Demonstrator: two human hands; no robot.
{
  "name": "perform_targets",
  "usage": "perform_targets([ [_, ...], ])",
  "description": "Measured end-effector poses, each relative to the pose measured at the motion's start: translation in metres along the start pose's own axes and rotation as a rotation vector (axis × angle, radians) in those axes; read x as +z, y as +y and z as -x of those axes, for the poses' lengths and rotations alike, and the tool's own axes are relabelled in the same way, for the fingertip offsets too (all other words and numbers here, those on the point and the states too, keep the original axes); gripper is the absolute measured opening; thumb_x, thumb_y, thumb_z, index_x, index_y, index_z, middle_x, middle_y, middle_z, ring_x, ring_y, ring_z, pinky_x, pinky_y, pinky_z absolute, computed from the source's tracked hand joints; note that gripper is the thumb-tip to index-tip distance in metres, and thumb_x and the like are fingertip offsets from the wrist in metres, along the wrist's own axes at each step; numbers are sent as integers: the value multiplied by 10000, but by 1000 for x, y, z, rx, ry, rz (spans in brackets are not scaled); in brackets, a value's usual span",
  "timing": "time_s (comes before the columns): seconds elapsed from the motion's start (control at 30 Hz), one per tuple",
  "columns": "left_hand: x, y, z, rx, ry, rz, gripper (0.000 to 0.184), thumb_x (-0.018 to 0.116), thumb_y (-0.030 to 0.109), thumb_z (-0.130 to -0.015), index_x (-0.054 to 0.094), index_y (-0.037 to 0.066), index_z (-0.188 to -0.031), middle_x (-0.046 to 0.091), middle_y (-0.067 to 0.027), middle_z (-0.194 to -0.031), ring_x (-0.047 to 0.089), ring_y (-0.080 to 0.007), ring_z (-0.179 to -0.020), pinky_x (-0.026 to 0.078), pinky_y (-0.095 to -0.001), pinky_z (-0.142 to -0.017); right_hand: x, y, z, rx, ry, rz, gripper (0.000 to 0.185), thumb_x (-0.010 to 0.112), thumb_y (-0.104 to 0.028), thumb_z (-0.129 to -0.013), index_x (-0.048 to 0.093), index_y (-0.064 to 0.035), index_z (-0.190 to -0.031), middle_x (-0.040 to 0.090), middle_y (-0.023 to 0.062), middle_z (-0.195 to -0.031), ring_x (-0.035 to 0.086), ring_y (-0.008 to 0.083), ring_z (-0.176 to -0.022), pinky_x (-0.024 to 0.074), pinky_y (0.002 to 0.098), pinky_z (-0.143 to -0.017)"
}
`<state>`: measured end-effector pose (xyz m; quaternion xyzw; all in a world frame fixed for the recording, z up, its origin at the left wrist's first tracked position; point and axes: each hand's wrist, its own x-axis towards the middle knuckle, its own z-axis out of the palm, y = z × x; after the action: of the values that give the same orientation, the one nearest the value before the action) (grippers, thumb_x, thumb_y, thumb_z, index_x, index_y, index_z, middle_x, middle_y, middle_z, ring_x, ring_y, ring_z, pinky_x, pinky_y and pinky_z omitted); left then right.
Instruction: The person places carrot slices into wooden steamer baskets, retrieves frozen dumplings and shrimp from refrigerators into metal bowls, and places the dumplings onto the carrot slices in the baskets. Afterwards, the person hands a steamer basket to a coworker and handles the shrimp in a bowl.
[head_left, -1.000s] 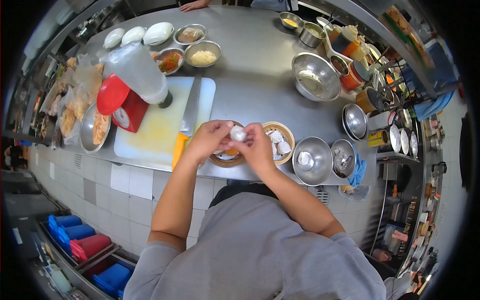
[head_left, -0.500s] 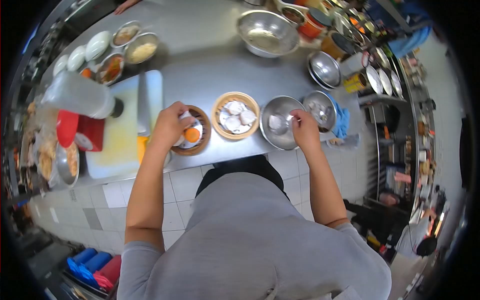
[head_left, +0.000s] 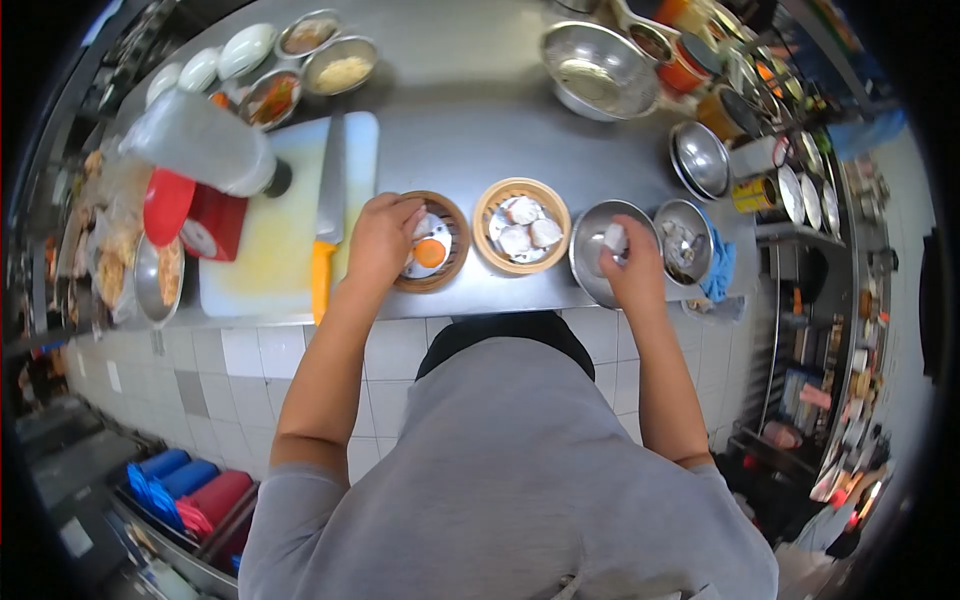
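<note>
My left hand (head_left: 388, 238) is at the left side of a dark bamboo steamer (head_left: 461, 240), its fingers pinched together at the rim. Something pale shows by the fingertips, too small to name. Inside that steamer a round orange piece (head_left: 431, 253) lies on a white dish. My right hand (head_left: 637, 268) is over a steel bowl (head_left: 590, 275), thumb and fingers closed on a small white piece (head_left: 615, 238). Between the hands stands a lighter bamboo steamer (head_left: 482, 225) holding several whitish pieces (head_left: 515, 239) on a plate.
A knife (head_left: 328, 220) with a yellow handle lies on a white cutting board (head_left: 285, 225) at left, near a red scale (head_left: 205, 228). Beside the right bowl sits another steel bowl (head_left: 705, 245) with greyish contents and a blue cloth (head_left: 722, 265). A large steel bowl (head_left: 600, 65) stands farther back.
The view has shifted, so the table's things appear farther right. My right hand has moved inward over the bowl and now holds the white piece. My left hand remains at the dark steamer.
</note>
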<state>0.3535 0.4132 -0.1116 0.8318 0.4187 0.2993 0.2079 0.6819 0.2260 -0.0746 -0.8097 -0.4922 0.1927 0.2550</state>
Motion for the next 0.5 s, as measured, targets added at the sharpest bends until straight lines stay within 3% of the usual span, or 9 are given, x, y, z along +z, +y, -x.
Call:
perform_targets([
  [0.07,-2,1,4,-38,23,1,164,751,177,-919,808,63,-1023,693,-172,-943,656,-379,-919,546,-464,-832,1,-37,2,-31,82,-104,539,762,-93,-832,606,-54,-1346,629,202,-1342,602,394,-1254,507,476,-1062],
  [0.13,-5,4,3,-79,0,-35,168,758,184,-916,810,69,-1027,683,-173,-960,661,-372,-924,550,-458,-826,23,-79,5,-431,28,-69,509,735,-72,-836,600,-58,-1326,631,192,-1338,615,383,-1220,521,465,-1043],
  [0.2,-4,3,2,-91,-2,-36,176,757,179,-915,805,71,-1045,677,-180,-964,661,-373,-922,550,-458,-815,54,-116,5,-639,-137,-60,482,687,-29,-845,594,-62,-1316,634,178,-1327,609,369,-1234,523,454,-1044],
  [0.37,-17,-3,5,-116,-54,86,200,739,131,-906,795,73,-1090,690,-172,-966,660,-377,-937,546,-463,-831,121,-138,-7,-864,-394,89,431,625,-10,-870,619,-74,-1296,627,128,-1329,590,339,-1264,518,429,-1055],
  [0.47,-15,-10,10,-85,-42,56,201,728,111,-900,795,62,-1083,696,-165,-969,656,-375,-968,541,-462,-862,127,-134,-9,-973,-291,43,358,632,-61,-887,684,-110,-1238,629,100,-1316,599,317,-1228,537,418,-1017],
  [0.5,-13,-10,11,-94,-28,66,207,723,103,-895,792,53,-1084,696,-163,-971,651,-373,-993,536,-462,-883,130,-131,-9,-959,-267,22,300,652,-99,-886,750,-144,-1165,631,88,-1233,604,296,-1183,548,411,-965],
])
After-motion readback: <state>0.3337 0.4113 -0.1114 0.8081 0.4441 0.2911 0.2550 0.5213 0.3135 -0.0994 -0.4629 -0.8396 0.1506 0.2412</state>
